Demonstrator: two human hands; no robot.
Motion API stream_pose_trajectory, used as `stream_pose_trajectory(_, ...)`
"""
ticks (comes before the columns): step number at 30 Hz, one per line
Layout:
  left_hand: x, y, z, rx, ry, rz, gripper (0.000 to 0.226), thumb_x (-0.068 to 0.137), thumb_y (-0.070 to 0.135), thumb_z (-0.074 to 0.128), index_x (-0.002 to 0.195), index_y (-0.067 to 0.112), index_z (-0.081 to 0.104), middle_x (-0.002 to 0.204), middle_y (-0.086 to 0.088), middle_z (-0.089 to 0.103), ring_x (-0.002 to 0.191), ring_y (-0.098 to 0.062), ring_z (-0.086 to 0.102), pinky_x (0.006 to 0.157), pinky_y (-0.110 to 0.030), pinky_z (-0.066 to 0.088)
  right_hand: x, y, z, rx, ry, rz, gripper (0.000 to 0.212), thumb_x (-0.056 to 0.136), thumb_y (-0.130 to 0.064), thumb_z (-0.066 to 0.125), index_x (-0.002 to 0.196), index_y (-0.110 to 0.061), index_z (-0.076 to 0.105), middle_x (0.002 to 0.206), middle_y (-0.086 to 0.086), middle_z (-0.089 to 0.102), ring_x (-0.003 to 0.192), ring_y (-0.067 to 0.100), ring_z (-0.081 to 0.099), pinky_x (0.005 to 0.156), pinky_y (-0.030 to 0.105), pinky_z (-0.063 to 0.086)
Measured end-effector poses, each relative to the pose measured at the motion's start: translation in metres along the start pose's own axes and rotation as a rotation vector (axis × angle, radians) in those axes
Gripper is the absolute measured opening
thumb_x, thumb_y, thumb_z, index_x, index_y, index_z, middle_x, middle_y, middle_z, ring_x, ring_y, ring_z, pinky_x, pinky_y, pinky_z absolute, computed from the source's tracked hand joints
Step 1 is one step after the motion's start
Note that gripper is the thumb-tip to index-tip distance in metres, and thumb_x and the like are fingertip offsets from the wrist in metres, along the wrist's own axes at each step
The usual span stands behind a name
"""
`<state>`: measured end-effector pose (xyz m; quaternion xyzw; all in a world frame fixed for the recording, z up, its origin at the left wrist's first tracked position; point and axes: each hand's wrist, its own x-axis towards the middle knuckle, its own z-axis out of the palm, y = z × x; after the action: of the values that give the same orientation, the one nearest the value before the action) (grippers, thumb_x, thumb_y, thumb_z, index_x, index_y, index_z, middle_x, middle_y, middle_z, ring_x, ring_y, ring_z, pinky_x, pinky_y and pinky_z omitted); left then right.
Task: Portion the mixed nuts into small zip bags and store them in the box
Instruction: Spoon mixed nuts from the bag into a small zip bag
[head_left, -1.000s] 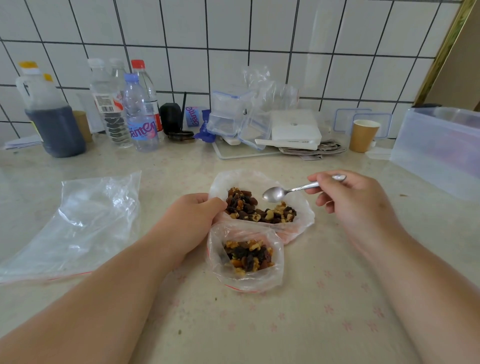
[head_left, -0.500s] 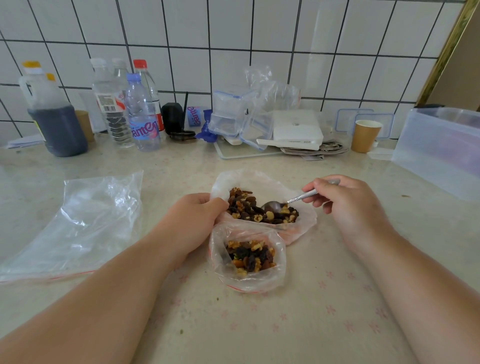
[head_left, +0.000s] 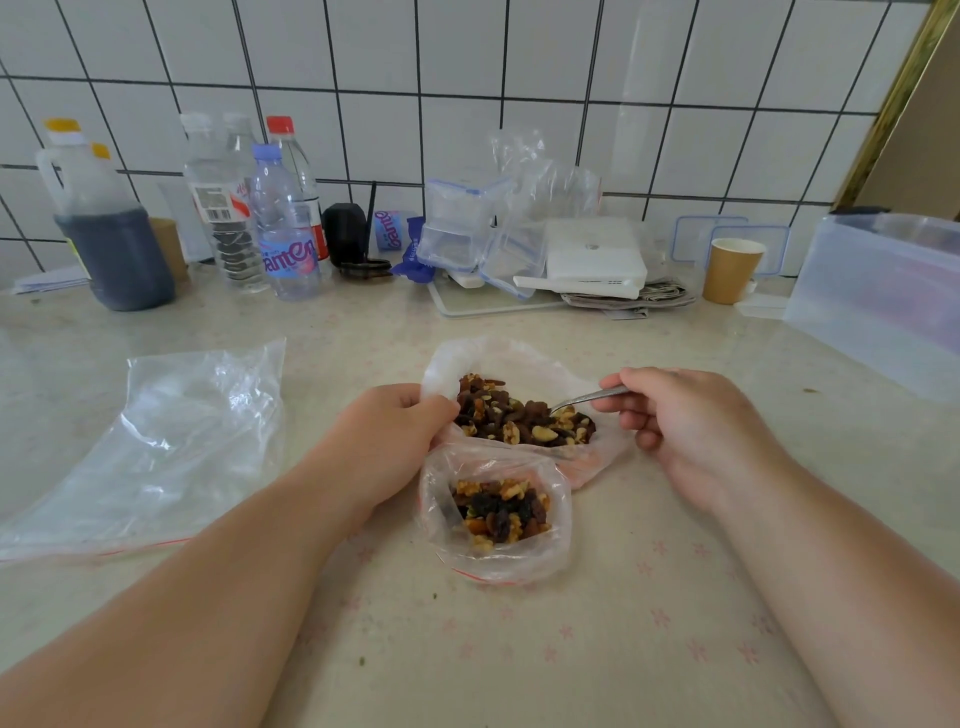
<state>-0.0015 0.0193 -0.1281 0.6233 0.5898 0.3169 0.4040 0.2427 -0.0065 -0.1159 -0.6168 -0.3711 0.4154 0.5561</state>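
The mixed nuts (head_left: 522, 423) are heaped in a large clear bag (head_left: 519, 364) lying open on the counter (head_left: 467, 649), between the two hands. The near left edge of that bag is pinched by the left hand (head_left: 387, 441), whose fingers are curled around the plastic. A spoon (head_left: 582, 400) is gripped by the right hand (head_left: 685, 431), fingers closed on the handle; the bowl of the spoon is buried in the nuts just left of that hand. Directly below the large bag, and just right of the left hand's wrist, a small zip bag (head_left: 493, 519) is stood open with a portion of nuts already inside; its rim is touched by the large bag's lower edge. Far to the right of the right hand, at the edge of view, a translucent plastic box (head_left: 878, 296) is seen on the counter. Well to the left of the left hand, an empty clear bag (head_left: 156, 447) is laid flat. Beyond both hands, along the tiled wall, several things are lined up: a jug of dark liquid (head_left: 109, 234), a group of plastic bottles (head_left: 260, 208), a stack of small clear containers (head_left: 478, 234), a white box (head_left: 595, 252), and a paper cup (head_left: 732, 267) beyond the right hand.
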Motion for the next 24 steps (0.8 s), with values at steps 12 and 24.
stream_pose_trajectory(12,-0.003,0.003,0.000,-0.046,-0.006,-0.038,0.044,0.095,0.047,0.060,0.055,0.030,0.066,0.058,0.002,0.062,0.060,-0.018,0.057,0.068,-0.036,0.048,-0.011,-0.016,-0.008,0.229,-0.066,0.016,0.026,0.096,-0.017,0.054,0.078,-0.011,0.072,0.069,0.007,0.074,0.050,0.006,0.054,0.045,0.018,0.034)
stream_pose_trajectory(24,0.000,0.001,0.000,-0.031,0.005,-0.052,0.043,0.094,0.045,0.060,0.056,0.025,0.056,0.055,0.004,0.058,0.056,-0.016,0.053,0.064,-0.033,0.043,-0.041,-0.022,-0.008,-0.133,-0.379,-0.369,0.021,0.094,-0.016,0.061,0.082,-0.011,0.077,0.079,0.014,0.076,0.068,0.015,0.061,0.070,0.033,0.043)
